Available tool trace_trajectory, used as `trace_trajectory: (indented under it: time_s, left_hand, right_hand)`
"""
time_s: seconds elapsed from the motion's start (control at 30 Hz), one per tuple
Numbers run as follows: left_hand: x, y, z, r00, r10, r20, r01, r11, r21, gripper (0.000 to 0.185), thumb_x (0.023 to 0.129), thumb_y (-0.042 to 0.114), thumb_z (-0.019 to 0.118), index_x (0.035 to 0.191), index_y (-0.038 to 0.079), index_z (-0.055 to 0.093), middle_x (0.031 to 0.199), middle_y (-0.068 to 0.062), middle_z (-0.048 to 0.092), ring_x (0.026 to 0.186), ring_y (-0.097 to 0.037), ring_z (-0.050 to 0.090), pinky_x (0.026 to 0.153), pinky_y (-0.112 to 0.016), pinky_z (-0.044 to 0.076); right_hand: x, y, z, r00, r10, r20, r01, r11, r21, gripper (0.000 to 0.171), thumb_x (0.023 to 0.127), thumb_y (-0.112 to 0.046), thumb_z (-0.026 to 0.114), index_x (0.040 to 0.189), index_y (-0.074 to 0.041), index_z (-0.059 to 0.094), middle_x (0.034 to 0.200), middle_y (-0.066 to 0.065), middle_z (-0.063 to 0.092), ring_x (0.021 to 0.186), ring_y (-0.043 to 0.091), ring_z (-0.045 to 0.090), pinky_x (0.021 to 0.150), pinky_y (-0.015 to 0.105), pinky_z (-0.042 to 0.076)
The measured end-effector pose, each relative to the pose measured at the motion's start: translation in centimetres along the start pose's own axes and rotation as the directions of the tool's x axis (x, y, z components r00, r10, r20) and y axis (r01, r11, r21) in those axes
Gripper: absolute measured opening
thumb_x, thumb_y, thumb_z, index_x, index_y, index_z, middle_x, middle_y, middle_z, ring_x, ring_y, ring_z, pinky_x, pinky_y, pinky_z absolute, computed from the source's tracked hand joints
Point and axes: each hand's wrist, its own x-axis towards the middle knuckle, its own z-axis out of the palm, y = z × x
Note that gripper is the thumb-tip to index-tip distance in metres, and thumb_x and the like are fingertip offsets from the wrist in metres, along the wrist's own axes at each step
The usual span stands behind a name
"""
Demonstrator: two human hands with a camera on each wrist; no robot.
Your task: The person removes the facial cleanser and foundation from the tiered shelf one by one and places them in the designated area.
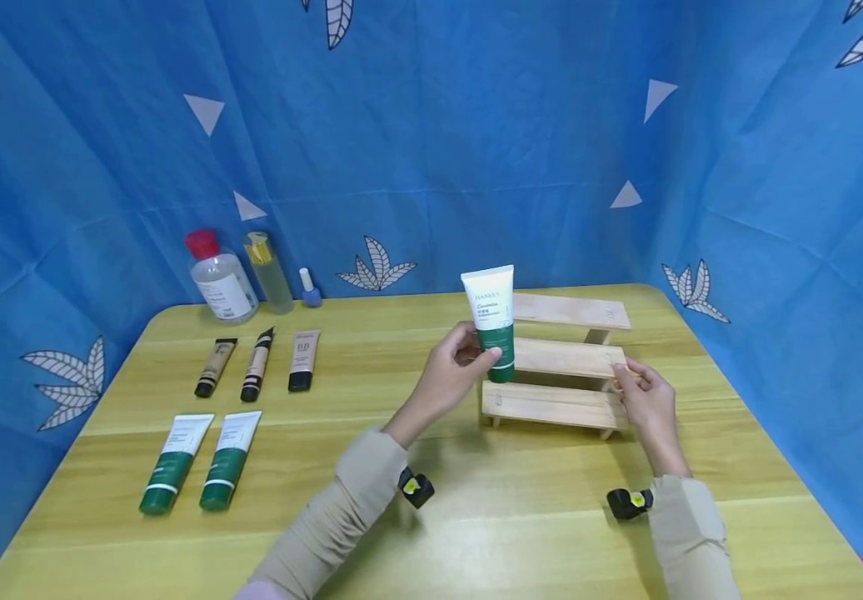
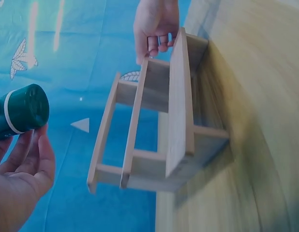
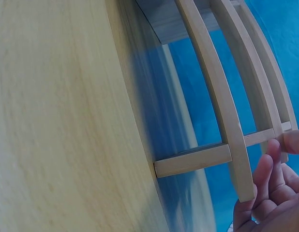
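- The left hand [image 1: 456, 364] holds a tube [image 1: 493, 321] with a white body and a green cap. The fingers and thumb are curled around the green lower part.
- The tube stands upright, cap down, at the left end of a wooden rack [image 1: 561, 367]. Its cap is at the height of the middle step; I cannot tell if it rests on the step or is a little above it.
- In the left wrist view the green cap [image 2: 21, 110] is seen from below, with the fingers [image 2: 28, 159] of the left hand around it, and the rack [image 2: 159, 121] is a little apart from it.
- The right hand [image 1: 645, 398] is at the right end of the rack. Its fingers pinch the end of the middle step, and the hand holds the rack there.
- In the right wrist view the fingertips [image 3: 265, 174] touch the end of a slat of the rack [image 3: 222, 96].
- The rack has three steps and stands on the yellow table [image 1: 476, 517], on the right half, near the back.
- On the left of the table lie two more green and white tubes [image 1: 195, 460] side by side, caps toward the person.
- Behind them lie three small tubes [image 1: 257, 363] in a row.
- At the back left corner stand a bottle [image 1: 220, 279] with a red cap, a tall yellow bottle [image 1: 268, 271], and a small blue bottle [image 1: 309, 288].
- A blue cloth [image 1: 431, 133] with leaf prints hangs behind and at both sides of the table.
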Motion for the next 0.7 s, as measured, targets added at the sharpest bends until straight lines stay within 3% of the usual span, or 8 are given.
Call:
trace_trajectory:
  time_s: [0.13,0.27,0.7]
  left_hand:
    - [-1.3,0.0,-1.2,1.0,-0.005,-0.025,0.005,1.0,0.019,0.038,0.094,0.025,0.059,0.127,0.008,0.052,0.113,-0.01,0.063,0.097,-0.019,0.06,0.084,-0.031,0.051]
    - [-2.7,-0.2,-2.4,0.997,-0.051,-0.063,0.053,0.998,0.036,0.037,0.093,0.026,0.06,0.126,0.01,0.053,0.111,-0.008,0.064,0.094,-0.019,0.06,0.08,-0.033,0.051]
    - [-7.0,-1.5,-6.7,0.975,-0.124,-0.185,0.14,0.988,0.072,0.034,0.092,0.023,0.064,0.122,0.009,0.058,0.11,-0.01,0.067,0.097,-0.021,0.063,0.084,-0.036,0.051]
  right_hand:
    - [0.1,-0.2,0.0,1.0,-0.001,0.0,0.001,1.0,0.008,0.057,0.096,-0.036,0.052,0.139,0.001,0.043,0.069,-0.02,0.056,0.064,-0.002,0.053,0.053,0.015,0.043]
    - [0.2,-0.2,0.1,1.0,0.001,-0.001,-0.001,1.0,0.007,0.056,0.096,-0.035,0.052,0.139,0.001,0.044,0.068,-0.02,0.056,0.064,-0.003,0.053,0.054,0.015,0.044]
    - [0.2,-0.2,0.1,1.0,0.018,0.01,-0.018,1.0,-0.022,0.059,0.096,-0.04,0.051,0.14,-0.001,0.043,0.072,-0.02,0.056,0.068,-0.002,0.055,0.058,0.015,0.046]
